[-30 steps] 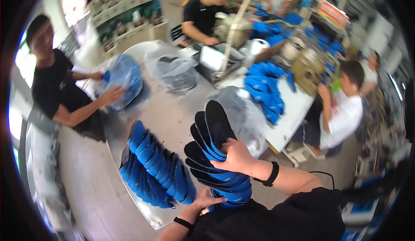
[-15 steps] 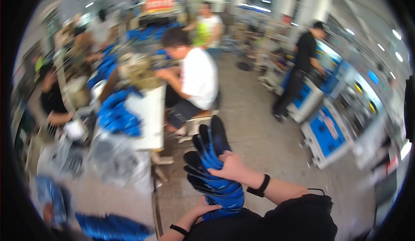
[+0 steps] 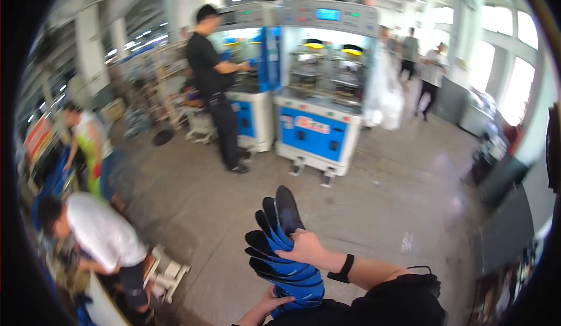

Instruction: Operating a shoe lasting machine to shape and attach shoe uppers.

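The fanned stack of flat shoe insoles point(image 3: 284, 250) shows black top faces and bright blue edges and undersides. On the wrist just behind the right hand point(image 3: 305, 247) sits a black band point(image 3: 340, 268), and the sleeve under it is black too. The left hand point(image 3: 270, 304) below the stack is bare. Far ahead of the hands, the big machine point(image 3: 318, 128) has blue panels with a white and red sign and pale grey frames. The concrete floor point(image 3: 385, 209) around the hands is grey-beige with dull stains.
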`<state>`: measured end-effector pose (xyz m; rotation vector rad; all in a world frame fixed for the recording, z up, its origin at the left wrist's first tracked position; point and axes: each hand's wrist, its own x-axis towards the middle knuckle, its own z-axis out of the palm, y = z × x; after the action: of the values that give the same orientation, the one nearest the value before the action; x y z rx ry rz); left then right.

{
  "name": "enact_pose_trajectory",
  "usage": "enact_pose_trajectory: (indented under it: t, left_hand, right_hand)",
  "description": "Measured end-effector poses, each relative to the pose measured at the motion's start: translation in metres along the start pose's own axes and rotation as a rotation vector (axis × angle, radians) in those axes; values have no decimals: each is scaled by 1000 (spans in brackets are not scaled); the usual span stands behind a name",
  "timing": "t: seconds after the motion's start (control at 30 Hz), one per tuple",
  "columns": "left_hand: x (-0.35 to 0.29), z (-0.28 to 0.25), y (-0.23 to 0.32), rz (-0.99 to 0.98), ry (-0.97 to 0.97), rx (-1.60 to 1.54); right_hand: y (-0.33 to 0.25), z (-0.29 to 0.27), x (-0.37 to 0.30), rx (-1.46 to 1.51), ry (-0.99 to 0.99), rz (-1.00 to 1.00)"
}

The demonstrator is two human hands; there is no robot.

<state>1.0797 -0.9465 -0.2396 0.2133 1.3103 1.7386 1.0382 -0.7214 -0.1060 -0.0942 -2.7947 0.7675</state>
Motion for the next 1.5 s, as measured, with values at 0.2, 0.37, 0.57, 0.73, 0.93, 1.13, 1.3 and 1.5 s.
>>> enact_pose_trajectory:
  t: [0.2, 0.37, 0.57, 0.73, 0.93, 1.13, 1.3, 1.5]
  left_hand:
    - [135, 34, 58, -251, -108, 139]
    - [241, 30, 53, -268, -321, 256]
    - [353, 38, 93, -327, -499, 270]
    - [459, 32, 161, -435, -562, 369]
    - [587, -9, 247, -357, -614, 283]
    - [716, -54, 343, -249, -617, 406]
    - [823, -60, 452, -172, -649, 646]
    - [999, -70, 557, -125, -618, 1146]
  right_hand:
    - [107, -53, 43, -4, 35, 207]
    - [175, -70, 60, -25, 124, 359]
    - [228, -91, 117, -98, 202, 575]
    - [270, -96, 203, -208, 313, 610]
    - [303, -119, 353, -318, 326, 640]
    - [364, -114, 484, -226, 450, 765]
    - [436, -104, 566, 137, 644, 932]
    - [563, -82, 687, 380, 795, 986]
